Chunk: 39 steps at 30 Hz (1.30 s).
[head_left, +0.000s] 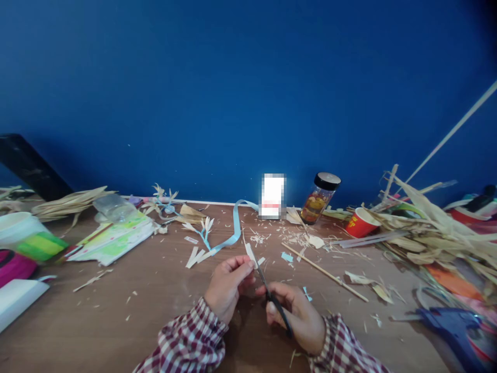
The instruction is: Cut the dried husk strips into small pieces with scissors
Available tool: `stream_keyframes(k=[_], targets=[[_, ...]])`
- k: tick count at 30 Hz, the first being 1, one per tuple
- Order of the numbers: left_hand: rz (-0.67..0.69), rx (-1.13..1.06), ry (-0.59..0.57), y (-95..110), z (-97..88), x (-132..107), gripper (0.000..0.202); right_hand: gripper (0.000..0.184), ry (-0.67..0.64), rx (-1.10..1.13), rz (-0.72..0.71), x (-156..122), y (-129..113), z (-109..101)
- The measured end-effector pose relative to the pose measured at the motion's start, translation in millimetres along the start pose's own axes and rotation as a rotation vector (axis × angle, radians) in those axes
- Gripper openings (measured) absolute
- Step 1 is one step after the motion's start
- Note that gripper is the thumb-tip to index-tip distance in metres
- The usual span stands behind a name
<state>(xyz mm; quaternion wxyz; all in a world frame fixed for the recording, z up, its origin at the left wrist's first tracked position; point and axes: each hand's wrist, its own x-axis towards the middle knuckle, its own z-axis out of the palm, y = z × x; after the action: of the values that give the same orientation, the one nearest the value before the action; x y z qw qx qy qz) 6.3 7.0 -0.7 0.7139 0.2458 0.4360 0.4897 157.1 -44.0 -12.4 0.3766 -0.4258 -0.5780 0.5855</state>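
Note:
My left hand [228, 285] pinches a small pale strip of dried leaf [250, 254] between thumb and fingers. My right hand [297, 313] is wrapped around black-handled scissors [272, 295], whose blades point up and left and meet the strip. Both hands hover just above the brown table [155, 305], close together near its front middle. Checked red-and-white sleeves cover both wrists.
A light blue ribbon [233, 228] curls behind the hands. A thin wooden stick [326, 273] lies to the right. A red paper cup [361, 223], a black-lidded jar [320, 198], a heap of dried leaves [427, 228] and a blue glue gun [450, 322] crowd the right side. Green packets [112, 239] lie left.

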Motion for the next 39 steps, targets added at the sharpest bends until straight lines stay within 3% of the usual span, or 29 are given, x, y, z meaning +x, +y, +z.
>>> stream_keyframes(k=[19, 39], targets=[[-0.040, -0.048, -0.015, -3, 0.6, 0, 0.017, 0.031, 0.043, 0.004, 0.058, 2, 4, 1], [-0.035, -0.023, 0.042, 0, 2.0, 1, 0.014, 0.034, 0.056, -0.052, 0.062, 4, 7, 1]])
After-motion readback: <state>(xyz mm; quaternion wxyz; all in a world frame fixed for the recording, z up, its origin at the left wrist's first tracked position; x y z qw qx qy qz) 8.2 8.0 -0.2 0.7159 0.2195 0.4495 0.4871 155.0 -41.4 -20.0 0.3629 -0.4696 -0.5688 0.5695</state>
